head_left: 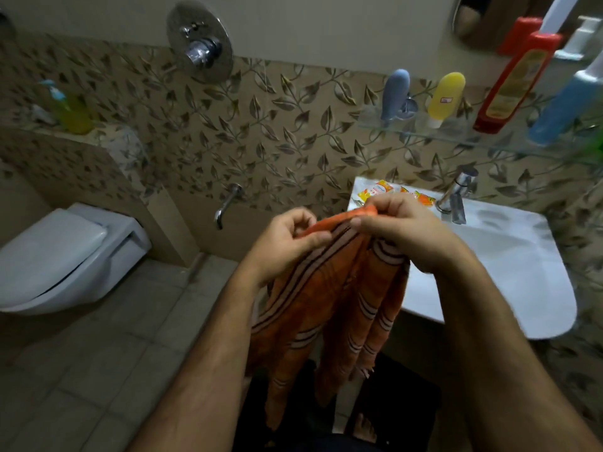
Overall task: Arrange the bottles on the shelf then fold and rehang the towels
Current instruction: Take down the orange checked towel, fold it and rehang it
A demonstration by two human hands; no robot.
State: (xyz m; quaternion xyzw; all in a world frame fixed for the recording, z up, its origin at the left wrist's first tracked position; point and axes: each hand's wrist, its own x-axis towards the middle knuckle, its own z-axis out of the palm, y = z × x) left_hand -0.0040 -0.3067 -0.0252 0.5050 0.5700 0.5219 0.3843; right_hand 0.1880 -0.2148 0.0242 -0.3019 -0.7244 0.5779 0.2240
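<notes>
We note the orange striped woven cloth towel [329,298], matt with frayed ends; the white glossy ceramic basin [509,272] at right; the polished chrome tap [455,197]; the clear glass shelf [456,135], upper right.

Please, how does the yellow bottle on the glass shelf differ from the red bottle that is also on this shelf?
The yellow bottle looks shorter and rounder; the red bottle looks taller and flatter. The yellow one carries only a small label, the red one a long yellowish label over most of its front. The yellow one's white cap points down; the red one's red cap is at the top. Both rest on the glass shelf, beside each other.
</notes>
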